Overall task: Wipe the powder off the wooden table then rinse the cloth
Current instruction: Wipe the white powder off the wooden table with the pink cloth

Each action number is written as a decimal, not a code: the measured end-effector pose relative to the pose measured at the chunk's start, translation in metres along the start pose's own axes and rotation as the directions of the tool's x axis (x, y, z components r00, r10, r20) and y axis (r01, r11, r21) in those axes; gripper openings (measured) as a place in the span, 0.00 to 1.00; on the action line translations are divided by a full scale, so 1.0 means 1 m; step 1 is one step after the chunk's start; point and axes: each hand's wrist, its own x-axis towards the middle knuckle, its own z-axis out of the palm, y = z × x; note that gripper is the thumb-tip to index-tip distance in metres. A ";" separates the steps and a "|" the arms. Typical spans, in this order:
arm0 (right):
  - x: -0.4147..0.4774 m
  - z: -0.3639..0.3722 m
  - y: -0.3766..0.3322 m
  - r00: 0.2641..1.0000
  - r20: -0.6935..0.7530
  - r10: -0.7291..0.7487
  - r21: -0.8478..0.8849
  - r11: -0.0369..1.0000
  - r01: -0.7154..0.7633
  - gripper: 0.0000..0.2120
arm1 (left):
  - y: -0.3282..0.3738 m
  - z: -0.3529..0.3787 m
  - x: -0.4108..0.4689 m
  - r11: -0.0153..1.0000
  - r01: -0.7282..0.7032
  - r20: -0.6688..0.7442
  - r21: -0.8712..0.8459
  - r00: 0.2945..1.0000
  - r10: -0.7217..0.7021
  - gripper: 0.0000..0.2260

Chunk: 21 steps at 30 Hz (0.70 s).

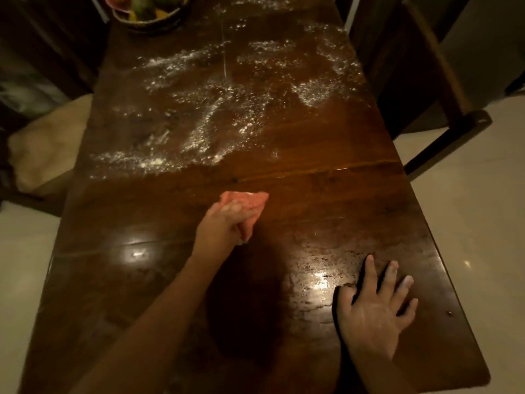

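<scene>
Nearest, the right grip point(375, 308) is laid flat on the wooden worktop point(326, 194), with fingers spread and released, and nothing is held. Further in, the pink cloth point(250, 201) is grasped by the left grip point(218, 226) and pressed on the wood, just before the white powder point(204, 123), which is scattered across the far half. At the far end a woven basket point(150, 21) of fruit is seen.
</scene>
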 end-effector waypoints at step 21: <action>0.080 0.002 -0.084 0.817 0.168 -0.551 -0.097 0.816 0.570 0.31 | 0.036 0.001 0.015 0.942 0.213 -0.030 0.260 0.977 -0.213 0.34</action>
